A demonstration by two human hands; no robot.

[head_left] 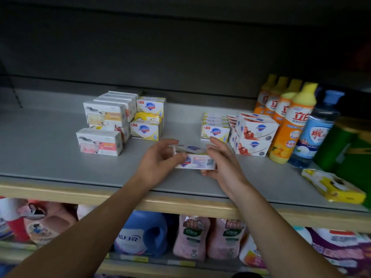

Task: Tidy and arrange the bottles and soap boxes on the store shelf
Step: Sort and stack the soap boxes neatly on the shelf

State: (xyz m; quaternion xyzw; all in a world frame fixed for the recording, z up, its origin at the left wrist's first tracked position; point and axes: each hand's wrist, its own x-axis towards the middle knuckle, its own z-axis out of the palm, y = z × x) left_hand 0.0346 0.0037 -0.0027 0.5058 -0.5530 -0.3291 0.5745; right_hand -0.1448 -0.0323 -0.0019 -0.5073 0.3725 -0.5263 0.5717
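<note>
Gripping a white soap box (pixel 195 161) from both ends, the left hand (pixel 160 157) curls its fingers round the box's left side while the right hand (pixel 222 159) pinches its right side, thumb beneath and fingers on top. The box is a flat cardboard carton with a blue shield logo, held just above the grey shelf (pixel 50 157) near its front middle; whether a second box lies on top of it is hard to tell.

On the shelf to the left stands a stack of white cartons printed with sheep (pixel 104 125), and touching it a stack of yellow-and-white soap boxes (pixel 149 119). To the right sits a row of yellow-trimmed boxes (pixel 215 127), then red-and-white boxes (pixel 254 135) piled two high. Beside those stand four orange plastic bottles (pixel 289 117) with tapered yellow caps, lined up front to back, and a clear blue bottle (pixel 315 131) with a pale blue cap. A soft yellow packet (pixel 333 186) lies flat near the shelf's right front edge. The shelf surface looks smooth and matte, edged with a pale wood-toned strip (pixel 60 194). Below, pink refill pouches (pixel 191 237) and a blue jug (pixel 144 231) fill the lower shelf.
</note>
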